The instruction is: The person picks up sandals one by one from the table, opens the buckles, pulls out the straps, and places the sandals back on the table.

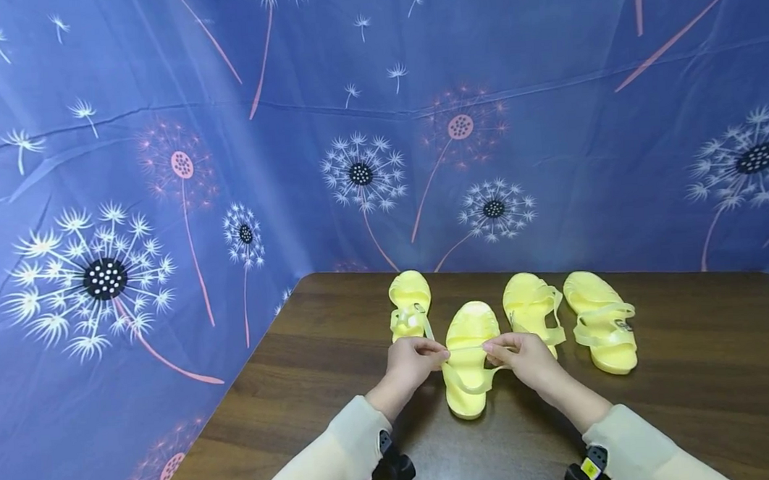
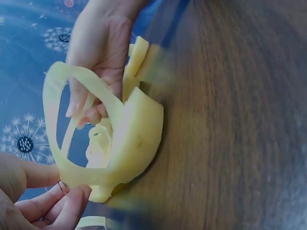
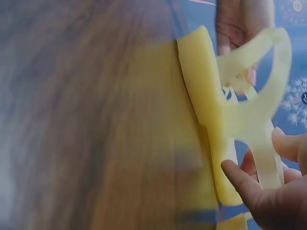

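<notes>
A yellow sandal [image 1: 470,322] lies on the table between my two hands, its sole down and its toe pointing away from me. At its left side my left hand [image 1: 414,365] pinches a thin translucent strap between thumb and fingers. My right hand [image 1: 526,357] grips the strap on the other side. Up close in the left wrist view, the loop of strap [image 2: 98,88] stands up above the sole, with my left thumb and fingers at its base. The right wrist view has my right thumb and fingers around a flat strap [image 3: 265,160] beside the yellow sole [image 3: 196,76].
Another yellow sandal [image 1: 409,289] lies just beyond my left hand. Two more, a sandal [image 1: 526,294] behind my right hand and a sandal [image 1: 590,302] farther right, lie on the brown wooden table [image 1: 704,368]. A blue dandelion-print cloth [image 1: 569,150] hangs along the table's back and left edges.
</notes>
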`<state>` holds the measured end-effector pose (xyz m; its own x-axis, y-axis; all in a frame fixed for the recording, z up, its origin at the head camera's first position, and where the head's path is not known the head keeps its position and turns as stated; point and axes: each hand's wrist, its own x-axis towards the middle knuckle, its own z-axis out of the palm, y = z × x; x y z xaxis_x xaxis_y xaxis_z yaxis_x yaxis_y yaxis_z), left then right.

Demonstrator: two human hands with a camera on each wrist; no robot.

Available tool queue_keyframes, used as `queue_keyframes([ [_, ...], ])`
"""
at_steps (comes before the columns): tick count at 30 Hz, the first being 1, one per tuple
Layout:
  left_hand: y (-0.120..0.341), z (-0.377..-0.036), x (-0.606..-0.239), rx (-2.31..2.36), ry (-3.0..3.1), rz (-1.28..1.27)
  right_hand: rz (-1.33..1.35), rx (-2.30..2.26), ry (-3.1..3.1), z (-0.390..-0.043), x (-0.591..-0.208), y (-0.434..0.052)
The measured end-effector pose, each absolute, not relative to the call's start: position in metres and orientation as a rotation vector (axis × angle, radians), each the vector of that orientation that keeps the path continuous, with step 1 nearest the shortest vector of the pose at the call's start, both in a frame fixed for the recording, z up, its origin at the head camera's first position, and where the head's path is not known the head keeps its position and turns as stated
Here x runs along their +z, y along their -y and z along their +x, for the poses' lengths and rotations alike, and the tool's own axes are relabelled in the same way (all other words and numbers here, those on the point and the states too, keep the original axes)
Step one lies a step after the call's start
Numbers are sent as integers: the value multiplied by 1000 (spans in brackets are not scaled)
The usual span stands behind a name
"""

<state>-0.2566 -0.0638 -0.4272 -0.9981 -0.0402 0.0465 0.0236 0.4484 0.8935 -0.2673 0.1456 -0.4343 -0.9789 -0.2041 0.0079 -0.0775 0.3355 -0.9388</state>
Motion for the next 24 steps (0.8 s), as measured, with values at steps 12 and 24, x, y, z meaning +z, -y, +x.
queue_keyframes([
  [12,64,-257,-430,-1673,2595,2,-131,-1974,-2223,-267,-426,-159],
  [24,64,-255,-430,-1706,2571,1,-113,-1917,-2173,-261,-424,-156],
])
